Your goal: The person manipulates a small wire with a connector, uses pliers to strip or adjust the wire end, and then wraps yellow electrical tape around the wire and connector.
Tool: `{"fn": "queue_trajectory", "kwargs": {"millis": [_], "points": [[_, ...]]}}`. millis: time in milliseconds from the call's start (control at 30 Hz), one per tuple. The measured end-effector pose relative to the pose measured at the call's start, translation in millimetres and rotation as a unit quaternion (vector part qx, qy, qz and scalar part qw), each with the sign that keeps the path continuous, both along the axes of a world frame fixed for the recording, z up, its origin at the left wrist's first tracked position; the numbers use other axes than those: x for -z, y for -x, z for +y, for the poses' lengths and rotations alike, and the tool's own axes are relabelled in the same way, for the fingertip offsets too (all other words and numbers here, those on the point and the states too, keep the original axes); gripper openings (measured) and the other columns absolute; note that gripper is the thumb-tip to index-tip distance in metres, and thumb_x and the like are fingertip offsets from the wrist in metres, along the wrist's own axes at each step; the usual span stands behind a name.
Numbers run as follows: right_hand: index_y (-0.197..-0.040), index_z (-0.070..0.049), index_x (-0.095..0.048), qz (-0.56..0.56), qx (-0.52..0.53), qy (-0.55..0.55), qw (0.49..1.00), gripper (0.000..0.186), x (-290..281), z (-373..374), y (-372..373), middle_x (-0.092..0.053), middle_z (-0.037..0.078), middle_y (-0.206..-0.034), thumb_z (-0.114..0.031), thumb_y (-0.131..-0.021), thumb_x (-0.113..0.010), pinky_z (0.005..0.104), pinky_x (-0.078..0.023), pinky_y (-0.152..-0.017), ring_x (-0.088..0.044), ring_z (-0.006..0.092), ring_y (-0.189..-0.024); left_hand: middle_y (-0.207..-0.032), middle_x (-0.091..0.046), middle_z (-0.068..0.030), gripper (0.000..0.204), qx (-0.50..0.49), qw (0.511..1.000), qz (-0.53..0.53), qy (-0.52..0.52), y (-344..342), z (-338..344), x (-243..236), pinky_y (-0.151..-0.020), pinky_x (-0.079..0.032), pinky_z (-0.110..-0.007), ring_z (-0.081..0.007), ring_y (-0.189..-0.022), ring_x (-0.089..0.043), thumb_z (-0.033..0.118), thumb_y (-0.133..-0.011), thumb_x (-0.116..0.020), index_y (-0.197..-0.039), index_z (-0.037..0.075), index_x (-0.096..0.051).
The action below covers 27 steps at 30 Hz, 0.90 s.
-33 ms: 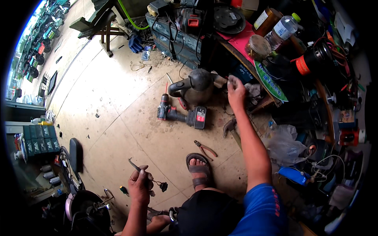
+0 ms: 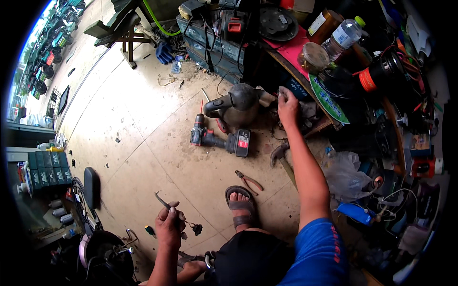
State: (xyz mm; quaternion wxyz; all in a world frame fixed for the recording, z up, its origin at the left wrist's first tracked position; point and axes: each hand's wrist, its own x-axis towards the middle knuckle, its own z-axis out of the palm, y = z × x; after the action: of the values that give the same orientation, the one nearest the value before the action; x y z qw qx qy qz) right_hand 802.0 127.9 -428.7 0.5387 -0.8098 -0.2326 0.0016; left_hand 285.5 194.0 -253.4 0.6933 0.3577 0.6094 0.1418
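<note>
Left hand: the left hand [image 2: 169,225] is closed around a dark cable [image 2: 163,200], thumb uppermost; one stiff end sticks out toward 11 o'clock.
Connector: a small black connector [image 2: 197,229] hangs on thin wires at 3 o'clock from that hand, clear of the floor tiles.
Right hand: the right hand [image 2: 288,110] reaches out at the end of a stretched arm, fingers drawn together; I cannot tell whether anything is pinched between them.
Blower: a dark grey blower-like machine [image 2: 243,100] with a loop handle stands at 9 o'clock from the right hand, its pale nozzle just beside the fingertips.
Drill: a cordless drill [image 2: 219,139] lies on its side at 8 o'clock from the right hand, bit pointing to 12.
Hammer: at 6 o'clock from the same hand, its head [image 2: 278,153] on the floor, the handle partly hidden by the forearm.
Pliers: red-handled pliers [image 2: 249,183] lie at 2 o'clock from the left hand, near the sandalled foot [image 2: 241,206].
Screwdriver: a green-and-yellow handle [image 2: 150,231], at 8 o'clock from the left hand.
Bench: a clear jar [image 2: 313,57] and a capped bottle [image 2: 342,38], both at 1 o'clock from the right hand.
</note>
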Motion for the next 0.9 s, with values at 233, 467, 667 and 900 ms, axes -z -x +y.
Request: {"fn": "queue_trajectory", "kwargs": {"millis": [233,467,667,900], "points": [[-0.126,-0.001,-0.072,0.005,-0.049,0.343,0.938,0.039,99.9,50.5,-87.4,-0.073,0.025,-0.123,-0.022,-0.094,-0.066,0.0471,-0.053,-0.105,-0.067,0.0414,-0.121,-0.071,-0.061,-0.0046,0.028,0.047,0.998,0.033,0.016,9.6,-4.6,-12.5,-0.037,-0.038,-0.026,-0.0100,-0.048,-0.048,0.020,-0.107,-0.060,-0.128,0.005,-0.068],[-0.118,-0.004,-0.075,0.095,-0.021,0.435,0.895,0.038,114.2,62.3,-99.4,-0.068,0.027,-0.128,-0.018,-0.083,-0.073,0.0466,-0.054,-0.103,-0.066,0.0389,-0.124,-0.073,-0.062,-0.0044,0.027,-0.014,0.997,0.076,-0.021,39.3,-1.2,6.2,-0.041,-0.037,-0.026,-0.0100,-0.050,-0.048,0.021,-0.107,-0.060,-0.128,0.006,-0.068],[-0.114,-0.006,-0.076,0.069,-0.016,0.431,0.900,0.031,102.5,56.6,-78.2,-0.071,0.021,-0.127,-0.008,-0.084,-0.068,0.0454,-0.055,-0.102,-0.067,0.0395,-0.119,-0.077,-0.064,-0.0041,0.026,-0.041,0.995,0.094,0.003,46.0,3.6,6.5,-0.042,-0.038,-0.027,-0.0117,-0.050,-0.050,0.022,-0.107,-0.061,-0.128,0.009,-0.068],[-0.105,-0.004,-0.075,-0.065,0.080,0.319,0.942,0.027,113.8,35.2,-67.5,-0.074,0.024,-0.109,-0.018,-0.081,-0.076,0.0491,-0.057,-0.088,-0.071,0.0417,-0.103,-0.081,-0.065,-0.0040,0.026,-0.028,0.996,0.079,-0.003,57.7,7.0,18.0,-0.034,-0.041,-0.029,-0.0120,-0.049,-0.050,0.023,-0.107,-0.060,-0.129,0.011,-0.067]]}}
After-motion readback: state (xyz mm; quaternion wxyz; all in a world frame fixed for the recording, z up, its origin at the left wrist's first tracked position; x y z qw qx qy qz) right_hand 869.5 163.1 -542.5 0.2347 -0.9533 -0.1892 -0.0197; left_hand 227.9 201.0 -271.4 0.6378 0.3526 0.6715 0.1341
